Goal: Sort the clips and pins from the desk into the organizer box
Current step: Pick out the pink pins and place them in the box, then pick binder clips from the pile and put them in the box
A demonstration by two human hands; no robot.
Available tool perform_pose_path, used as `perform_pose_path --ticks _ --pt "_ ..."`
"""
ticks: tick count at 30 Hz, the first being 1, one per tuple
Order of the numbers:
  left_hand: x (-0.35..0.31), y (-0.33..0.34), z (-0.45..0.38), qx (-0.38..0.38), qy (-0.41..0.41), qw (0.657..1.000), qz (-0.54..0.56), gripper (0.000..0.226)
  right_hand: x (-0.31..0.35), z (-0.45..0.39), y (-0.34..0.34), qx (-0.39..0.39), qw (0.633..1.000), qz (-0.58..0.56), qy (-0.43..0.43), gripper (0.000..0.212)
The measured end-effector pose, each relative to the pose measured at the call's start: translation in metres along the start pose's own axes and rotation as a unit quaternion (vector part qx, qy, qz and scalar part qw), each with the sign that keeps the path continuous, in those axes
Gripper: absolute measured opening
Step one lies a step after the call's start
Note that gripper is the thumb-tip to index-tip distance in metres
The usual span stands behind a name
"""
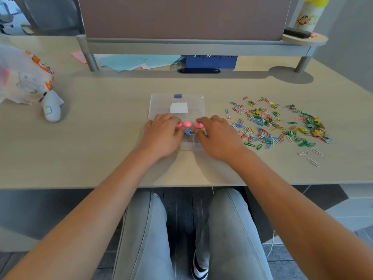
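Note:
A clear plastic organizer box point(190, 145) sits mid-desk, its lid point(161, 106) laid open toward the back. My left hand point(161, 136) and right hand point(217, 138) lie over the box's two sides with fingers curled. Three pink round-headed pieces point(187, 124) sit in a row between the fingertips; each hand pinches an outer one. A blue binder clip point(187, 131) lies just below them in the box. To the right, a heap of coloured paper clips and binder clips point(278, 124) is spread over the desk. My hands hide most of the compartments.
A plastic bag with a small plush toy point(51, 106) lies at the left. Coloured paper sheets point(131, 61) and a blue box point(211, 61) sit under the monitor shelf point(193, 46). A few loose white paper clips point(312, 161) lie near the desk's front right.

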State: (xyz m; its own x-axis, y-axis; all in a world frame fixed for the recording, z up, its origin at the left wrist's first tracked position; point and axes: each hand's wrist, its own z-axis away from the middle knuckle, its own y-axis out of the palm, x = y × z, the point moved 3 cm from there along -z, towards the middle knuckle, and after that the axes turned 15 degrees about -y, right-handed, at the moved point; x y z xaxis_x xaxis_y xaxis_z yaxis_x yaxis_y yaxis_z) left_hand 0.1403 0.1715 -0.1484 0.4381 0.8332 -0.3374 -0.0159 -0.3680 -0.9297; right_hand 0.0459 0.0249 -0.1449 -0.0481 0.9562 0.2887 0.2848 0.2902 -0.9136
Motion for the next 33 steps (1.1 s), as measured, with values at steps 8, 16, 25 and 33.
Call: perform_pose_path --ticks 8,16,25,33 --pt "-0.038 -0.003 0.023 -0.035 0.041 0.999 0.004 0.039 -0.01 0.051 -0.02 -0.097 0.995 -0.024 0.029 0.039" --pt "-0.126 0.028 0.058 -0.014 0.138 0.99 -0.003 0.042 -0.066 0.13 -0.059 -0.167 0.977 0.029 0.127 0.031" --pt "-0.17 0.054 0.047 -0.013 0.149 0.988 -0.025 0.033 -0.114 0.131 -0.076 -0.144 0.97 0.059 0.187 0.031" --pt "-0.17 0.058 0.024 -0.006 0.117 0.993 -0.005 0.033 -0.132 0.091 -0.066 -0.101 0.98 0.029 0.167 0.019"
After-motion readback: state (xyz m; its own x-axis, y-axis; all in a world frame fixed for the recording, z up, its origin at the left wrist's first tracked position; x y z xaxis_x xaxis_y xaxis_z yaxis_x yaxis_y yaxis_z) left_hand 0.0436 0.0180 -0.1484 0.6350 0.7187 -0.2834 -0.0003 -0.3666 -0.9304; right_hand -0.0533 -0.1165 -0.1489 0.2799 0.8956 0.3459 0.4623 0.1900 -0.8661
